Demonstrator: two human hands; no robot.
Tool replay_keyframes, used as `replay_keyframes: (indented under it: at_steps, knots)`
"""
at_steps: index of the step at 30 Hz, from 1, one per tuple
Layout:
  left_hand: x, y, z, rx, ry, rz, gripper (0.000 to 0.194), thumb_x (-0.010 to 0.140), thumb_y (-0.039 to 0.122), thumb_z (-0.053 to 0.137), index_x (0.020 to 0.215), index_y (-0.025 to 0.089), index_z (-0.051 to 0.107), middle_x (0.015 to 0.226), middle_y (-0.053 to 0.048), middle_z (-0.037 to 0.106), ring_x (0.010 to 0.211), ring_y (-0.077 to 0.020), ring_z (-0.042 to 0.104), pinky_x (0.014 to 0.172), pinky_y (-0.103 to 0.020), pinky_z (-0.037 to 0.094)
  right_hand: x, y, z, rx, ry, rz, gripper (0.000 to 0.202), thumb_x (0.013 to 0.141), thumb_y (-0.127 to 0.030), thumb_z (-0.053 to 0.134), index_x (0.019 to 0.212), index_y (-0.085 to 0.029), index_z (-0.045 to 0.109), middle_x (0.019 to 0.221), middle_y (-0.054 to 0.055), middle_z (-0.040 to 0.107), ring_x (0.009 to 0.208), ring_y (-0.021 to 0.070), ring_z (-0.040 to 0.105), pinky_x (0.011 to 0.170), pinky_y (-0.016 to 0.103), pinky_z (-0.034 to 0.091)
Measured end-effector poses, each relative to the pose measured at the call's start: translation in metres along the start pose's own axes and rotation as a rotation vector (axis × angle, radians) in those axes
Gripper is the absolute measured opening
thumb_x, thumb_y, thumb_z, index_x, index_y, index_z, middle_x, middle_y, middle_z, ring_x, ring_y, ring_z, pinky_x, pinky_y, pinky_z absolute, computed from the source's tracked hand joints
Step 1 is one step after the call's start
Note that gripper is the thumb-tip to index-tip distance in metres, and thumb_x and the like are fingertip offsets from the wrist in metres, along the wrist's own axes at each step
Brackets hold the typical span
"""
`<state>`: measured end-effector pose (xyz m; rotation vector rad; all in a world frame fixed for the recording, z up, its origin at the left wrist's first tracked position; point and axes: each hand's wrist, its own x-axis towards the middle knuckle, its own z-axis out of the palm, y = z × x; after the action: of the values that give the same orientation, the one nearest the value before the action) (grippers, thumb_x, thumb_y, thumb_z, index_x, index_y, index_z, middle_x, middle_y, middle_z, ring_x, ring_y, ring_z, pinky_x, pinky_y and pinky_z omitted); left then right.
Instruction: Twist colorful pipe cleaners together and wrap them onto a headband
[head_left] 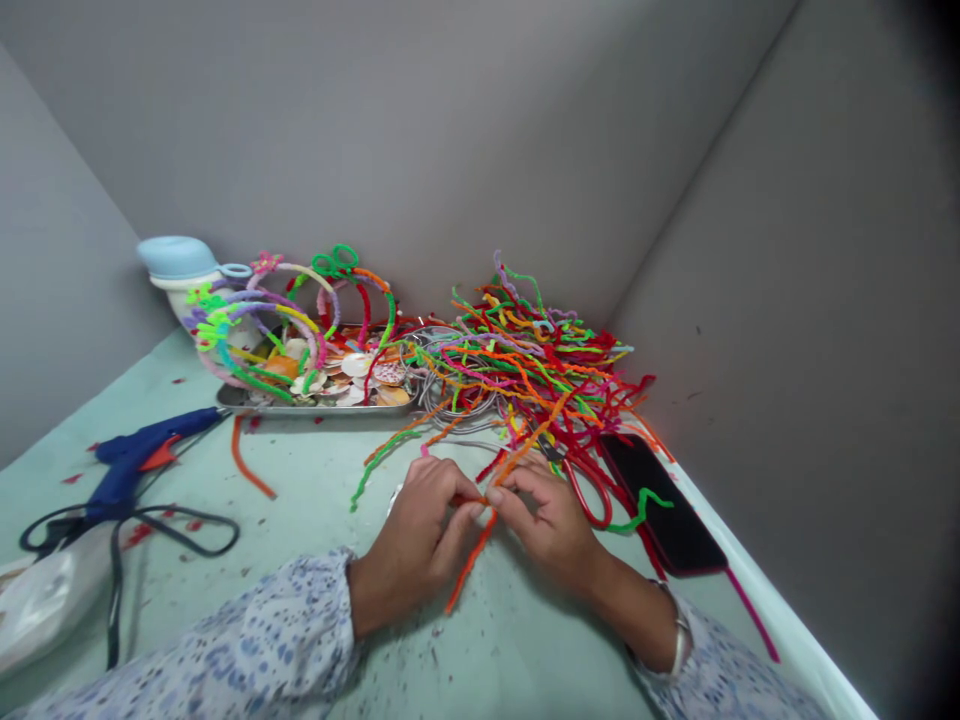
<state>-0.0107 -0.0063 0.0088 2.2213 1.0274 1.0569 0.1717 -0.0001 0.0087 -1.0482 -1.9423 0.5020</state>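
Pinching fuzzy orange wire [471,571], seemingly light, bendable, best held mid-length, left hand [420,540] pointed to 2 o'clock, right hand [553,532] to 10.

Plain gray partition walls [420,130] enclose the desk [300,490] at the back and on both sides, meeting in corners at left and right. The desk has a pale green top, specked with small red bits and dark smudges. The light is soft and dim.
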Motion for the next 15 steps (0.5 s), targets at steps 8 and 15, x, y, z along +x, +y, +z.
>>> replay_keyframes:
  at_steps: [8, 15]
  knots:
    - [-0.0008, 0.0005, -0.0026, -0.090, 0.060, -0.103, 0.013, 0.094, 0.028, 0.047, 0.087, 0.019, 0.054, 0.084, -0.003, 0.057, 0.082, -0.0193, 0.052, 0.077, -0.035, 0.040, -0.0034, 0.0015, 0.0001, -0.149, 0.239, -0.179, 0.015, 0.082, -0.022, 0.066, 0.093, -0.025, 0.057, 0.088, 0.004, 0.062, 0.088, 0.0225, 0.058, 0.079, 0.041, 0.046]
    - [-0.0014, 0.0020, -0.0037, -0.100, 0.056, -0.094, 0.012, 0.094, 0.025, 0.046, 0.089, 0.019, 0.055, 0.087, -0.003, 0.059, 0.087, -0.0201, 0.052, 0.082, -0.036, 0.039, -0.0043, 0.0018, 0.0000, -0.224, 0.215, -0.348, 0.022, 0.081, -0.015, 0.068, 0.096, -0.028, 0.059, 0.087, 0.001, 0.063, 0.085, 0.0197, 0.059, 0.079, 0.040, 0.045]
